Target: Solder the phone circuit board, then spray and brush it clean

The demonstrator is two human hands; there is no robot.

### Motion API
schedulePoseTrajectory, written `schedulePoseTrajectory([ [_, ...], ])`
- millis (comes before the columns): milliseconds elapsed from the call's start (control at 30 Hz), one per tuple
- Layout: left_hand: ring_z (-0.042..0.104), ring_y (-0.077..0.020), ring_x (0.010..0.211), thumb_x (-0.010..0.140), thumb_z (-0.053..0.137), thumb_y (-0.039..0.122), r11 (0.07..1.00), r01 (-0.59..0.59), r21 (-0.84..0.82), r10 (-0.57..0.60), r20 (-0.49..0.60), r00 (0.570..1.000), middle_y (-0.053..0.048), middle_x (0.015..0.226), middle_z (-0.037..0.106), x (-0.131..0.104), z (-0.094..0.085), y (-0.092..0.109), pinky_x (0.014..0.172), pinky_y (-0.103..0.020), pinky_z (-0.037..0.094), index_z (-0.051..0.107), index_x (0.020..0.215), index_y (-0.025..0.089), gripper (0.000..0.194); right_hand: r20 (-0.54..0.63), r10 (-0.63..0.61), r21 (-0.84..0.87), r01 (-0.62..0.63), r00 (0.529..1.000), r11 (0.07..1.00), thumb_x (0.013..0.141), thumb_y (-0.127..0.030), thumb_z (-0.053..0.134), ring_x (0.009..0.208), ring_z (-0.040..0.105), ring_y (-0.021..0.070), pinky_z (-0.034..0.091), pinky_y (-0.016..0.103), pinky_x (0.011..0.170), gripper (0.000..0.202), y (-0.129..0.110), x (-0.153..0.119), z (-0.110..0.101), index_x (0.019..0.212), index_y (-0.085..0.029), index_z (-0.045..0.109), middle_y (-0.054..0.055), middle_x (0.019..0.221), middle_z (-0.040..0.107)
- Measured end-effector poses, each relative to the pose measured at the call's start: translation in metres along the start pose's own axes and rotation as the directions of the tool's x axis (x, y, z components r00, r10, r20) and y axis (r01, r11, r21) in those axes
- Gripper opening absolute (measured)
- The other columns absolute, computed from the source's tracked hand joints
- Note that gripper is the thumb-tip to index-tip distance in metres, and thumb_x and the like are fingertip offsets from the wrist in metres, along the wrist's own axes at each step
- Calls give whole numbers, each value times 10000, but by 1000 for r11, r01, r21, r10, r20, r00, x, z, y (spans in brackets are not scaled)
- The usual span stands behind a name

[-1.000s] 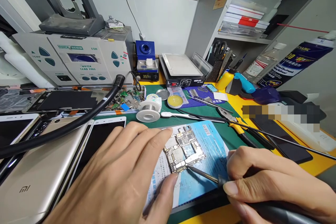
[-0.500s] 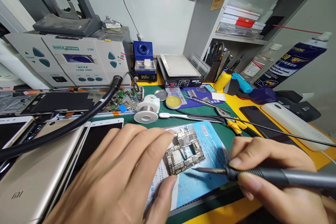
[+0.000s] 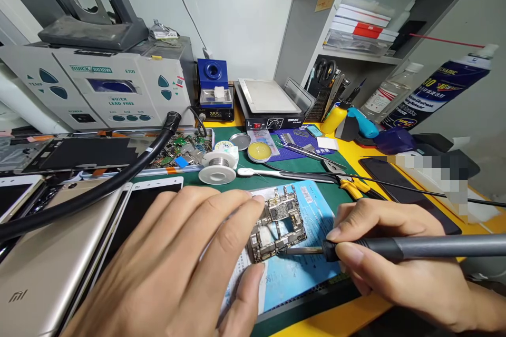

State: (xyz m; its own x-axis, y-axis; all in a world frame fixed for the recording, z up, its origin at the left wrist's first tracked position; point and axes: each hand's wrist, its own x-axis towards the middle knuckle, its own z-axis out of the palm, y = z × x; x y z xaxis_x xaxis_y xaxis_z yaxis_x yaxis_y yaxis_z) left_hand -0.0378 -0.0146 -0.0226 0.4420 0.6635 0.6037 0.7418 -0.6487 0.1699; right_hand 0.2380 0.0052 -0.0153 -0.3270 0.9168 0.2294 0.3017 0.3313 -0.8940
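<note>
My left hand (image 3: 185,253) reaches in from the lower left, its forefinger and thumb on the left edge of a bare phone circuit board (image 3: 285,210). The board lies on a blue and white printed packet (image 3: 304,281), and my fingers cover part of its left side. A dark-handled soldering iron (image 3: 430,247) is pinched in my right hand (image 3: 399,268). Its metal tip points left and meets the lower edge of the board in the picture; whether it truly touches cannot be made out.
Behind the board are a solder spool (image 3: 217,171), an open tin of yellow paste (image 3: 260,151), a toothbrush-like white tool (image 3: 276,174) and yellow-handled pliers (image 3: 351,188). Phones (image 3: 51,253) lie at left, under a thick black hose (image 3: 130,179). A hot-air station (image 3: 118,87) stands behind.
My right hand has moved left and slightly up, bringing the iron's tip from beside the board to its lower edge. My left hand stays on the board. The view has shifted slightly.
</note>
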Motion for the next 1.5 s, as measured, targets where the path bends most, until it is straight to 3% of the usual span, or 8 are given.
schedulePoseTrajectory([
  [100, 649, -309, 1133, 885, 694, 213, 1000, 18, 15, -17, -25, 1000, -56, 1270, 692, 2, 1, 2, 1004, -495, 477, 559, 1375, 239, 509, -1, 21, 1, -21, 1000, 1000, 901, -221, 745, 361, 554, 88, 434, 178, 374, 72, -1, 1, 0, 830, -225, 758, -39, 531, 630],
  [533, 586, -255, 1102, 885, 682, 147, 1000, -22, 14, 22, -24, 999, -73, 1222, 662, 3, 0, 2, 1004, -428, 416, 577, 1336, 157, 463, -7, 105, 8, -105, 994, 994, 908, -279, 770, 377, 605, 95, 505, 178, 397, 115, -7, 2, 0, 818, -208, 771, -12, 596, 690],
  [700, 566, -271, 1120, 877, 687, 161, 999, -32, 23, 32, 1, 999, -93, 1221, 646, 5, 0, 0, 1004, -445, 417, 578, 1347, 143, 482, -97, 212, 101, -202, 973, 974, 880, -375, 788, 374, 572, 90, 423, 161, 342, 261, -12, 2, 6, 714, -181, 730, -8, 554, 641],
  [867, 580, -265, 1099, 883, 675, 171, 999, -35, 24, 35, -6, 999, -85, 1184, 659, 6, 0, -1, 994, -437, 429, 594, 1319, 146, 444, -5, 172, 56, -172, 985, 984, 904, -387, 756, 364, 577, 102, 437, 171, 333, 254, -12, 3, 5, 748, -187, 745, -6, 549, 643],
  [1033, 575, -256, 1109, 888, 669, 159, 1000, -26, 6, 26, 4, 1000, -80, 1195, 657, 7, -1, -1, 1022, -437, 403, 590, 1319, 148, 438, -98, 282, 86, -274, 954, 958, 838, -433, 812, 374, 562, 84, 405, 158, 339, 308, -20, 3, 11, 696, -175, 722, -12, 556, 636],
  [1200, 581, -253, 1105, 895, 666, 163, 1000, -26, 0, 26, 8, 1000, -73, 1181, 669, 7, -2, 0, 1037, -439, 396, 590, 1303, 158, 416, -118, 325, 141, -308, 938, 941, 800, -439, 842, 375, 574, 81, 390, 153, 342, 314, -25, 4, 15, 675, -175, 724, -12, 555, 644],
  [1500, 563, -268, 1087, 915, 656, 187, 1000, 11, -6, -11, 7, 1000, -84, 1159, 661, 5, -1, 0, 991, -437, 397, 592, 1316, 153, 407, -128, 311, 114, -298, 942, 948, 821, -429, 829, 370, 549, 85, 355, 161, 347, 278, -21, 1, 13, 737, -179, 741, -9, 491, 639],
])
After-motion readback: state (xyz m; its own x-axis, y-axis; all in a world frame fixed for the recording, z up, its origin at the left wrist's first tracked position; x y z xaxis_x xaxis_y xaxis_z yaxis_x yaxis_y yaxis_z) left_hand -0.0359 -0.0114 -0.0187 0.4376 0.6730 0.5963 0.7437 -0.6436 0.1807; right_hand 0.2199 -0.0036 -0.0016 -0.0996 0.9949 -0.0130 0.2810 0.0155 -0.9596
